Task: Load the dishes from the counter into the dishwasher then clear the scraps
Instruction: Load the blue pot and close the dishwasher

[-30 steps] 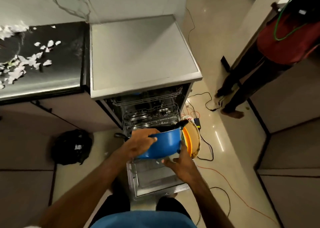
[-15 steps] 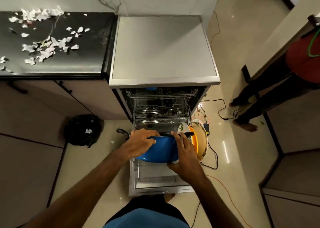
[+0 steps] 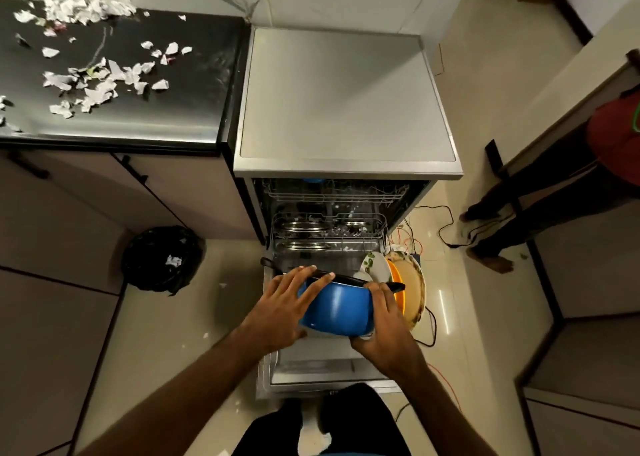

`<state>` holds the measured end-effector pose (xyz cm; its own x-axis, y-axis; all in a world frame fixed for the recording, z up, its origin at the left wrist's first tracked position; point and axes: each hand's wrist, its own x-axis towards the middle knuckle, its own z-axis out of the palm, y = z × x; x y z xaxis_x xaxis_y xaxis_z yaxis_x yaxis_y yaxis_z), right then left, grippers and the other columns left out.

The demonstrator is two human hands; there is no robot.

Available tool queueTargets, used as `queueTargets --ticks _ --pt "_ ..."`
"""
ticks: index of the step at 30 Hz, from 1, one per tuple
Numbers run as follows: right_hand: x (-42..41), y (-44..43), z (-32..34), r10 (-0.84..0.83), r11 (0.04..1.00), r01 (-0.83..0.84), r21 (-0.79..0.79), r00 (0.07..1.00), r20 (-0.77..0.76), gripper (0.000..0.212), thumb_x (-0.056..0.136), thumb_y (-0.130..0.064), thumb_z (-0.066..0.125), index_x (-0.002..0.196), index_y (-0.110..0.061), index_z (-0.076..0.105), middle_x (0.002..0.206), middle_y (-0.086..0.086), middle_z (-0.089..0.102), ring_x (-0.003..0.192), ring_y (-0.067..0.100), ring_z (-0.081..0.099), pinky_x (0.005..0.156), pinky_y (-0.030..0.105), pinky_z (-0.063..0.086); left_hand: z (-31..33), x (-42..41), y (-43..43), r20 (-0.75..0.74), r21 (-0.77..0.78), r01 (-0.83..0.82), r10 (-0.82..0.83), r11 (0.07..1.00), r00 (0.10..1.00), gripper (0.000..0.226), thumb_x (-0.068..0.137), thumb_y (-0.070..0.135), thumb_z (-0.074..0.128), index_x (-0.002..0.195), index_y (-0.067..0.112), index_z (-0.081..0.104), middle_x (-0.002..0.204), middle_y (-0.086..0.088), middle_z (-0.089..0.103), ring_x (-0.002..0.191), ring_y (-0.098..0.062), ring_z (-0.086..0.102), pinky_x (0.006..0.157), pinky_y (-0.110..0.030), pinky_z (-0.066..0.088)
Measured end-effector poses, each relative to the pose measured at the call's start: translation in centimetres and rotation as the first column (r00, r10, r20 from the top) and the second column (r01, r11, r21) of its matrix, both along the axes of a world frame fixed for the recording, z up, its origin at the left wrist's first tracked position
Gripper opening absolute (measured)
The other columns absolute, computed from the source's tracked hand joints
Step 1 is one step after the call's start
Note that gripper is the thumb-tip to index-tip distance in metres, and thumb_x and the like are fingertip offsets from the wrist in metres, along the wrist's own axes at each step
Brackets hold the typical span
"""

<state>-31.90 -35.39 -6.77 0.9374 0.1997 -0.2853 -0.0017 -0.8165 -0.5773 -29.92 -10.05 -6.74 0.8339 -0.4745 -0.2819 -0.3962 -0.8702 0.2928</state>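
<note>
The head camera looks down on an open dishwasher with its door folded down to the floor and the lower rack pulled partly out. Both hands hold a blue pot over the front of that rack. The left hand lies along the pot's left side with the fingers over the dark rim; the right hand presses the right side and the bottom. So each grip is closed on the pot, which is tilted on its side and seems not yet released.

Just to the right of the pot several plates stand on edge: a white one, an orange one and a beige one. Deeper in the rack some steel dishes are already placed, and something blue shows in the upper rack, but I cannot tell what it is.

The black worktop on the left carries no dishes in the part that is visible. I judge therefore that the loading is nearly finished and the pot is one of the last pieces.

The second part is not begun. Many torn white scraps lie over the worktop. A black bin stands on the floor beside the dishwasher with a little paper in it, probably the place for them.
</note>
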Motion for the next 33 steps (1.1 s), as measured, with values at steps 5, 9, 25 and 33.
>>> queueTargets --ticks 5,9,25,33 --pt "3.7 -0.1 -5.4 0.060 0.998 -0.062 -0.021 0.996 -0.062 0.110 0.072 -0.039 0.088 0.157 -0.026 0.020 0.157 -0.005 0.025 0.140 0.017 0.040 0.114 0.038 0.044 -6.3 2.7 0.2 -0.017 -0.008 -0.071 0.070 0.997 0.997 0.120 0.078 0.043 0.080 0.158 0.043 -0.010 0.164 -0.009 0.021 0.150 -0.033 0.024 0.117 -0.051 0.028" --pt "7.8 0.7 -12.2 0.114 0.988 -0.120 -0.100 0.991 -0.066 0.108 0.071 -0.045 0.087 0.156 -0.021 0.024 0.158 0.002 0.030 0.142 0.024 0.039 0.115 0.044 0.044 -12.7 5.3 0.0 -0.071 0.017 -0.160 0.161 0.987 0.984 0.122 0.073 0.035 0.085 0.160 0.040 -0.002 0.159 -0.011 0.029 0.147 -0.035 0.031 0.113 -0.050 0.037" --pt "16.3 2.1 -36.8 0.241 0.947 -0.246 -0.208 0.969 -0.049 0.113 0.071 -0.037 0.092 0.156 -0.022 0.018 0.154 0.009 0.033 0.140 0.034 0.047 0.101 0.050 0.057 -36.7 11.3 0.1 -0.178 0.045 -0.404 0.405 0.914 0.897 0.124 0.075 0.020 0.085 0.152 0.051 -0.007 0.166 -0.005 0.001 0.136 -0.040 0.045 0.094 -0.058 0.055" --pt "15.5 1.7 -39.5 0.140 0.967 -0.147 -0.208 0.989 -0.048 0.117 0.076 -0.029 0.090 0.162 -0.019 0.010 0.167 0.012 0.021 0.151 0.035 0.035 0.111 0.049 0.050 -38.1 11.9 -2.0 -0.169 0.117 -0.389 0.405 0.914 0.899 0.125 0.081 0.006 0.078 0.150 0.054 -0.014 0.166 -0.003 -0.004 0.134 -0.038 0.048 0.093 -0.052 0.057"
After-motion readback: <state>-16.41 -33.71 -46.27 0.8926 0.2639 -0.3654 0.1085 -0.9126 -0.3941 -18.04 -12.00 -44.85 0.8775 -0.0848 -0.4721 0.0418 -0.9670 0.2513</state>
